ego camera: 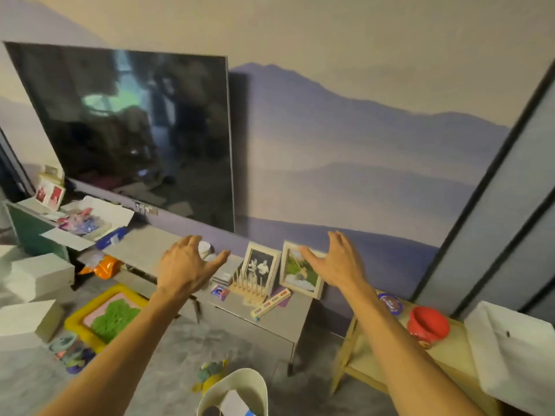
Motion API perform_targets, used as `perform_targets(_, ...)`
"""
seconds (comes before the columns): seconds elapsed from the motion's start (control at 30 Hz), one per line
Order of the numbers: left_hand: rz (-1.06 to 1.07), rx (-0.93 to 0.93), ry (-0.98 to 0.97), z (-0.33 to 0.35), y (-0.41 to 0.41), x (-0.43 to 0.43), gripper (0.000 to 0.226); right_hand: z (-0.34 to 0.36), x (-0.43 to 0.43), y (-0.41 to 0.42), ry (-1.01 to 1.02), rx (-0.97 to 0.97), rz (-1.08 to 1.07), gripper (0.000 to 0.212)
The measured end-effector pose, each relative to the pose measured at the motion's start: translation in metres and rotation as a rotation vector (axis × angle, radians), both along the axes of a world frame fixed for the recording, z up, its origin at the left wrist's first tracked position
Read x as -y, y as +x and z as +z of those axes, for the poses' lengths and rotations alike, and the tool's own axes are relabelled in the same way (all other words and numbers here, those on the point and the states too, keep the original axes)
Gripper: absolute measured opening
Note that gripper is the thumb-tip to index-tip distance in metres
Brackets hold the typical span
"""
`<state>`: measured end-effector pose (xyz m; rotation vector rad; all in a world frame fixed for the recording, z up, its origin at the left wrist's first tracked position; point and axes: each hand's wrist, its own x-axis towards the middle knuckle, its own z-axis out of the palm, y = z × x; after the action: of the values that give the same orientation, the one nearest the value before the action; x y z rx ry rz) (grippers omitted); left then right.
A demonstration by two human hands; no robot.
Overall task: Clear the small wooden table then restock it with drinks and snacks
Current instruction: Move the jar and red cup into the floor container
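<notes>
We note left hand (187,262) raised, fingers spread, grasping nothing, in front of grey cabinet (258,322). Right hand (336,262) likewise spread and empty, in front of colour photo frame (301,270). Wooden bench (444,352) at lower right, beside cabinet. We see on bench: red bowl (428,324), blue-lidded tin (389,303) behind it, white bag (516,355) at right end. TV (126,130) on wall above cabinet.
</notes>
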<state>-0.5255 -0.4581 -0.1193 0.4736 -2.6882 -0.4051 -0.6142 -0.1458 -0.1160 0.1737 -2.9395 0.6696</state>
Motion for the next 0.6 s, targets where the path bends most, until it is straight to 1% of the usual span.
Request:
perform_targets(0.07, -0.043, 0.007, 0.02, 0.004, -0.006, -0.006, 0.114, 0.005, -0.011, 0.01, -0.023, -0.012, -0.043, 0.111)
perform_targets(0.17, -0.113, 0.018, 0.012, 0.007, -0.016, -0.023, 0.12, 0.004, -0.033, 0.026, -0.058, 0.01, -0.119, 0.112)
perform_targets(0.3, -0.235, 0.054, -0.032, 0.004, -0.03, -0.064, 0.115, 0.0, -0.076, 0.053, -0.06, 0.023, -0.24, 0.115)
perform_targets(0.4, -0.319, 0.068, -0.025, 0.002, -0.032, -0.105, 0.111, 0.0, -0.114, 0.075, -0.013, 0.017, -0.345, 0.111)
perform_targets(0.5, -0.406, 0.071, -0.019, 0.002, -0.03, -0.15, 0.1, -0.003, -0.152, 0.092, 0.02, 0.014, -0.43, 0.106)
perform_targets(0.53, -0.422, 0.071, -0.022, 0.001, -0.03, -0.165, 0.1, -0.004, -0.165, 0.097, 0.025, 0.014, -0.451, 0.105)
perform_targets(0.6, -0.445, 0.079, -0.043, -0.003, -0.032, -0.194, 0.106, -0.005, -0.189, 0.105, 0.031, 0.033, -0.491, 0.105)
